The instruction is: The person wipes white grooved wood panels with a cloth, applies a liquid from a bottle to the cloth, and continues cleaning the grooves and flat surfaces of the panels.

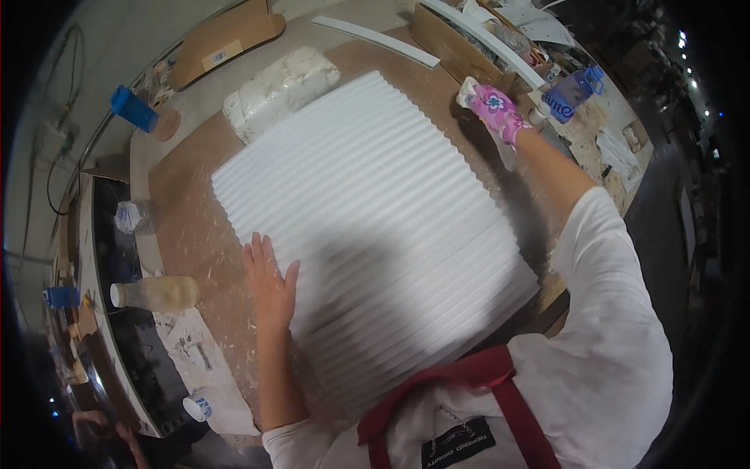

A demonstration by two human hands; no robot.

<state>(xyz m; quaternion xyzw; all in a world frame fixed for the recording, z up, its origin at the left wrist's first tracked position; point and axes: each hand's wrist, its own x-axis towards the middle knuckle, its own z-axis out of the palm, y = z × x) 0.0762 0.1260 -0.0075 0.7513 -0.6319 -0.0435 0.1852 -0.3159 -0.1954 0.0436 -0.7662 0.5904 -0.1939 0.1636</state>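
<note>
A large white corrugated sheet [375, 203], ridged all across, lies on a brown board [183, 176] on the workbench. My bare left hand [269, 281] rests at its left edge, fingers stretched out and thumb apart, holding nothing. Beyond the sheet's right edge is my right hand [494, 109], in a pink flowered glove with whitish finger ends. Its fingers look bunched together, and whatever they hold is hidden. A blue-labelled bottle [570, 94] stands just right of that glove. Shadow covers the sheet's near middle.
A plastic-wrapped white bundle [281, 90] lies behind the sheet, near a cardboard piece [226, 43] and a white strip [375, 41]. An open carton [461, 47] stands far right. Along the left are a blue-topped bottle [134, 108], a yellowish bottle [156, 294] and a capped bottle [197, 406].
</note>
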